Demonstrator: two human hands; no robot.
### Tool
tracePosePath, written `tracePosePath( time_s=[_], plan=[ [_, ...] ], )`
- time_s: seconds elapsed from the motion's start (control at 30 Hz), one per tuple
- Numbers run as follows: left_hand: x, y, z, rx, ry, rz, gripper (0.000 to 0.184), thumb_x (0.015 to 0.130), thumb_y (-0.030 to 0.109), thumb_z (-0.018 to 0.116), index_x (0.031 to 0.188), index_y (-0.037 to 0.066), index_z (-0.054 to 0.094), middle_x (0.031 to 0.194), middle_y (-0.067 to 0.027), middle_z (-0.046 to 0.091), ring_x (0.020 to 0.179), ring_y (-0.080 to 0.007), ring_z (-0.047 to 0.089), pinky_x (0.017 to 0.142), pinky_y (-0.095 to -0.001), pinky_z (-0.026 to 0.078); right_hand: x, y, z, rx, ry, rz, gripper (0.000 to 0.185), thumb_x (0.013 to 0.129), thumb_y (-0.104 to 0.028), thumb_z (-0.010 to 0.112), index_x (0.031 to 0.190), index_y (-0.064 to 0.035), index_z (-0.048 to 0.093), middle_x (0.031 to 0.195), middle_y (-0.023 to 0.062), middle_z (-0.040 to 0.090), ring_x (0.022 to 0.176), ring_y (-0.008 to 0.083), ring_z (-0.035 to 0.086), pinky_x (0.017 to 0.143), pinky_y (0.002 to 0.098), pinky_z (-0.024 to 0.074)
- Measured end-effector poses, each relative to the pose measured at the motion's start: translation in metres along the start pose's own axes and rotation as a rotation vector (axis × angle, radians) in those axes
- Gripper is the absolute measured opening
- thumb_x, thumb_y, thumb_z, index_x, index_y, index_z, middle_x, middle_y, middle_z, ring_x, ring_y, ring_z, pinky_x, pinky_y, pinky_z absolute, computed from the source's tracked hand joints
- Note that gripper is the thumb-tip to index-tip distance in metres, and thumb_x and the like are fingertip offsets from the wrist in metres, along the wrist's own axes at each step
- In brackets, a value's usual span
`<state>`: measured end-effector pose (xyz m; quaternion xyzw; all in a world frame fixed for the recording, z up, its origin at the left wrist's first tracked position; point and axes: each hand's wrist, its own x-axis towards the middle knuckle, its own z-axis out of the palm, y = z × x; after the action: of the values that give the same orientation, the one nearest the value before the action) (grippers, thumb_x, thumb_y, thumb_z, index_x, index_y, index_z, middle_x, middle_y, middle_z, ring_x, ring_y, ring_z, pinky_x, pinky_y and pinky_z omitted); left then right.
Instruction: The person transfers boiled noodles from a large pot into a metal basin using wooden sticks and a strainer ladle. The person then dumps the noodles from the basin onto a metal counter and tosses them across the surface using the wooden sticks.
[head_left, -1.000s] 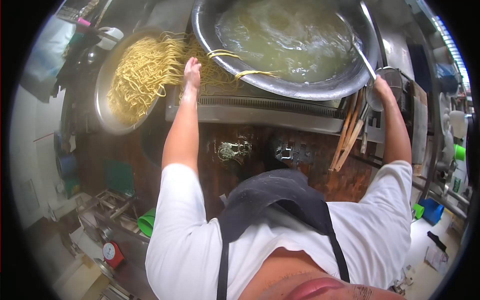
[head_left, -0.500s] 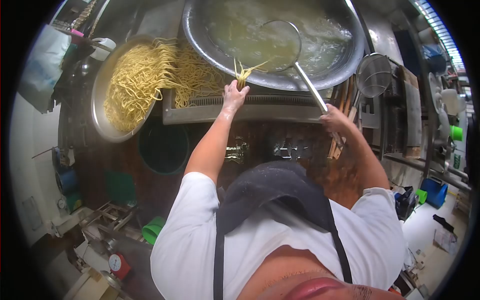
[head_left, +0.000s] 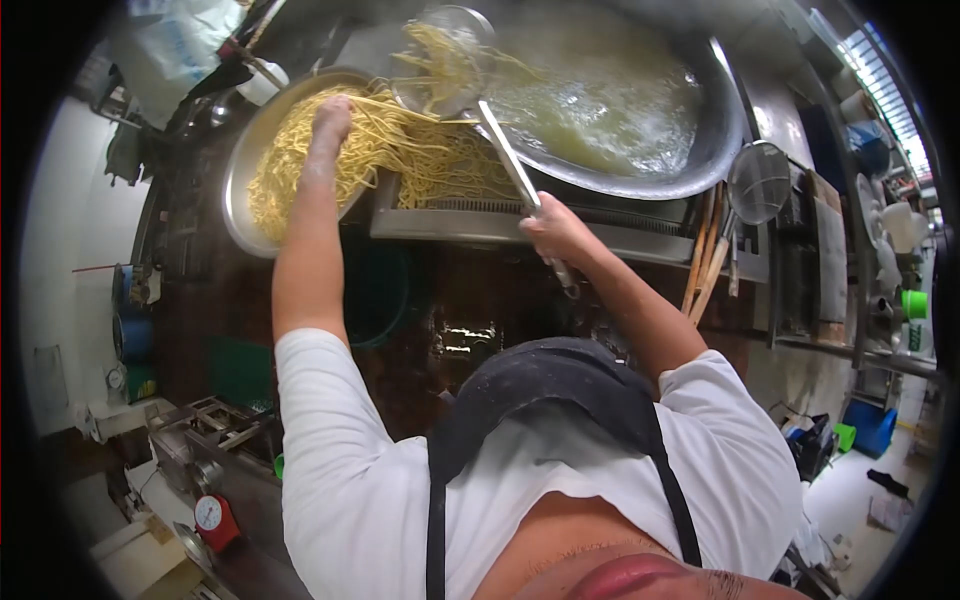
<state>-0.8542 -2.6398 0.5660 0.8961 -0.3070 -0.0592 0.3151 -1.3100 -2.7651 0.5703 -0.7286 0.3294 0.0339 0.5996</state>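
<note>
Right hand (head_left: 560,230) grips strainer (head_left: 510,157), long axis slanting up-left; left hand (head_left: 332,120) at noodles (head_left: 275,175), grip unclear

Shiny metal pot (head_left: 640,187), smooth metal skimmer handle (head_left: 508,158), matt cloth apron (head_left: 545,380)

A single wide-angle camera, worn on the person's head, looked forward and steeply down. The white short-sleeved shirt (head_left: 345,470) and dark grey cloth apron (head_left: 540,385) lay close beneath it, in the lower middle. The left hand (head_left: 331,122) and right hand (head_left: 558,230) showed farther off, in the upper half, while the top edge cut off the large round grey metal pot (head_left: 640,184). Black, curved borders closed the view at both sides.
</note>
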Motion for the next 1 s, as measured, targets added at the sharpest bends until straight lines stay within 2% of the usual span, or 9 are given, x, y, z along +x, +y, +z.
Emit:
tracePosePath(
  time_s=[0.13, 0.23, 0.47, 0.5, 0.53, 0.57, 0.6, 0.8, 1.0],
  plan=[
    [0.021, -0.038, -0.077, 0.415, 0.109, -0.347, 0.052, 0.1, 0.044, 0.043, 0.137, 0.009, 0.055, 0.143, -0.0199, 0.051, 0.132, -0.0352, 0.048, 0.108, -0.041, 0.039, 0.056, -0.051, 0.05, -0.545, 0.168, -0.329, 0.02, 0.088, -0.006, 0.051, 0.105, 0.0046, 0.049, 0.091, 0.0322, 0.066, 0.09, 0.0467, 0.066, 0.078, 0.0533, 0.0517],
    [0.003, -0.057, -0.106, 0.376, 0.138, -0.198, 0.064, 0.1, 0.047, 0.045, 0.152, 0.012, 0.034, 0.153, -0.0182, 0.039, 0.141, -0.0359, 0.036, 0.115, -0.0394, 0.031, 0.059, -0.097, 0.057, -0.724, 0.186, -0.395, 0.021, 0.087, -0.002, 0.049, 0.107, 0.0031, 0.05, 0.094, 0.028, 0.067, 0.092, 0.0449, 0.067, 0.078, 0.0525, 0.0528],
    [-0.18, -0.057, -0.088, -0.663, 0.379, -0.183, 0.071, 0.102, 0.041, 0.05, 0.155, 0.003, 0.021, 0.158, -0.0154, 0.03, 0.143, -0.0264, 0.033, 0.115, -0.0372, 0.028, 0.036, -0.027, 0.099, -0.552, 0.248, -0.621, 0.042, 0.094, -0.02, 0.057, 0.126, -0.0005, 0.039, 0.095, 0.0271, 0.065, 0.083, 0.0473, 0.064, 0.073, 0.0555, 0.0512],
    [-0.215, -0.06, -0.071, -0.734, 0.399, -0.258, 0.07, 0.103, 0.041, 0.05, 0.155, 0.004, 0.021, 0.157, -0.0143, 0.032, 0.142, -0.0248, 0.037, 0.109, -0.0377, 0.036, 0.027, -0.014, 0.111, -0.517, 0.208, -0.539, 0.044, 0.094, -0.021, 0.057, 0.128, -0.0002, 0.039, 0.097, 0.0272, 0.065, 0.083, 0.0475, 0.064, 0.072, 0.0561, 0.0508],
    [-0.248, -0.049, -0.051, -0.873, 0.5, -0.342, 0.044, 0.103, 0.03, 0.049, 0.138, 0.004, 0.044, 0.112, -0.0071, 0.059, 0.097, -0.013, 0.056, 0.08, -0.0263, 0.048, 0.02, 0.005, 0.122, -0.48, 0.187, -0.571, 0.044, 0.094, -0.021, 0.057, 0.128, 0.0001, 0.039, 0.097, 0.0272, 0.065, 0.083, 0.0481, 0.064, 0.073, 0.0563, 0.0506],
    [-0.273, -0.081, -0.027, -0.907, 0.36, -0.376, 0.056, 0.102, 0.039, 0.052, 0.148, 0.009, 0.037, 0.126, -0.0071, 0.058, 0.103, -0.0136, 0.06, 0.079, -0.0294, 0.05, 0.021, 0.029, 0.134, -0.487, 0.164, -0.539, 0.041, 0.094, -0.021, 0.057, 0.126, -0.0005, 0.04, 0.095, 0.0276, 0.065, 0.082, 0.0485, 0.064, 0.073, 0.0564, 0.0505],
    [-0.3, -0.071, -0.004, -0.946, 0.419, -0.441, 0.052, 0.102, 0.039, 0.053, 0.144, 0.01, 0.04, 0.112, -0.0038, 0.06, 0.09, -0.0112, 0.058, 0.074, -0.028, 0.05, 0.022, 0.051, 0.143, -0.496, 0.137, -0.501, 0.038, 0.094, -0.021, 0.056, 0.123, -0.0012, 0.041, 0.093, 0.0279, 0.065, 0.082, 0.0488, 0.063, 0.073, 0.0565, 0.0504],
    [-0.375, -0.064, 0.055, -0.96, 0.213, -0.689, 0.064, 0.102, 0.037, 0.053, 0.151, 0.006, 0.027, 0.122, -0.0105, 0.057, 0.098, -0.017, 0.061, 0.076, -0.0291, 0.051, 0.045, 0.052, 0.121, -0.585, 0.125, -0.509, 0.03, 0.094, -0.019, 0.056, 0.116, -0.0022, 0.044, 0.085, 0.0289, 0.065, 0.081, 0.0482, 0.064, 0.073, 0.0582, 0.0495],
    [-0.408, -0.076, 0.056, -0.866, 0.188, -0.818, 0.066, 0.101, 0.037, 0.053, 0.151, 0.005, 0.026, 0.121, -0.0106, 0.059, 0.09, -0.0135, 0.061, 0.075, -0.0266, 0.049, 0.086, 0.049, -0.042, -0.511, 0.627, -0.35, 0.025, 0.102, -0.029, 0.044, 0.105, -0.007, 0.054, 0.085, 0.0259, 0.067, 0.079, 0.0444, 0.066, 0.069, 0.0534, 0.052]
  ],
)
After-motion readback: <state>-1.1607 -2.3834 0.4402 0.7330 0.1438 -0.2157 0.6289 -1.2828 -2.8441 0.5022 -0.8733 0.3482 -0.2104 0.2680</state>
